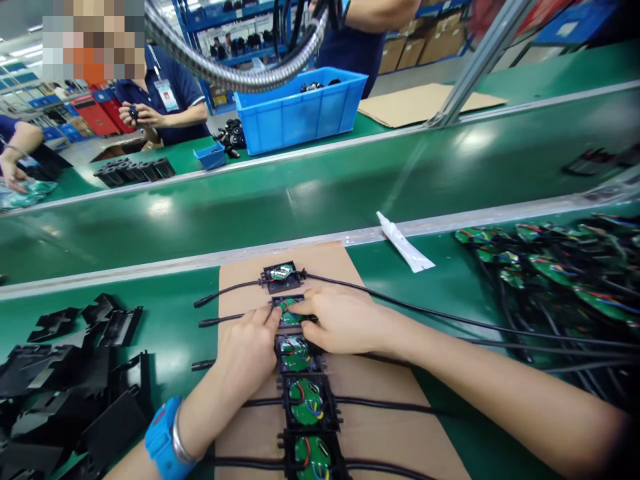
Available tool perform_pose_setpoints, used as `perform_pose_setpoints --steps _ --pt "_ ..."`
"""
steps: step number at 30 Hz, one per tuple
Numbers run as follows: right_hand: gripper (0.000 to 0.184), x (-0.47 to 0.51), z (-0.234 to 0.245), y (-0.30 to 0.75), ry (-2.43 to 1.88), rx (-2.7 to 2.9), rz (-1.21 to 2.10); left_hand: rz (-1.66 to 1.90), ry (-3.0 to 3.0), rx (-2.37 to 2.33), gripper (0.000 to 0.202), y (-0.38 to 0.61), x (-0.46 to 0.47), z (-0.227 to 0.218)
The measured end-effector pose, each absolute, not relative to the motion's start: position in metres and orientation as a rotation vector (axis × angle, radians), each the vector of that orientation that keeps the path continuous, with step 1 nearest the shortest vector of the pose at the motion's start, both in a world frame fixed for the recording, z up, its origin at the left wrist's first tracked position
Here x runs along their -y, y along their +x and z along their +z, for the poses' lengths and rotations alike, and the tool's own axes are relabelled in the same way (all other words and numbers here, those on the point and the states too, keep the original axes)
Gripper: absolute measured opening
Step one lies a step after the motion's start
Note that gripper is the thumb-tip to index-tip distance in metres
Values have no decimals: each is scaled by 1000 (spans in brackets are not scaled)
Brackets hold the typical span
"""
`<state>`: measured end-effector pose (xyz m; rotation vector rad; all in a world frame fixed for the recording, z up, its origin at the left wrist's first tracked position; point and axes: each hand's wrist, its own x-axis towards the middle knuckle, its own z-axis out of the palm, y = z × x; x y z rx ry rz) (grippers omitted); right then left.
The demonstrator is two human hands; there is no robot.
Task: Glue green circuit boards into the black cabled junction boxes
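A column of several open black plastic cases runs down a cardboard sheet, each with a green circuit board and black cables out of both sides. My left hand has its fingers closed at the left edge of the second case from the top. On that same case, my right hand presses the circuit board with its index finger, thumb at the right edge. My hands partly cover the case. Above them lies the top case; just below are a third circuit board and a fourth.
Loose black plastic cases are heaped at left. Wired circuit boards pile up at right, near a white tube. Beyond the metal ledge stand a blue bin and co-workers. A metal conduit hangs overhead.
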<state>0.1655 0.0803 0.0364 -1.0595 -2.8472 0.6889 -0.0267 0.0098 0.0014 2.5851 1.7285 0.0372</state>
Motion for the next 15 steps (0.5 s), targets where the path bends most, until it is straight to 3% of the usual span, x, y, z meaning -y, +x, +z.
perform_pose_setpoints --steps 4,6,10,15 --pt "36 -82 38 177 -1097 2716 858 303 2591 -1713 43 -28 -15 16" --pt "29 -80 39 180 -1155 2664 833 430 2618 -1592 32 -27 -19 18" --pt "9 -73 45 177 -1268 2717 751 399 2586 -1309 21 -29 -30 9" --pt "14 -71 31 175 -1135 2803 633 386 2550 -1327 19 -30 -31 -5"
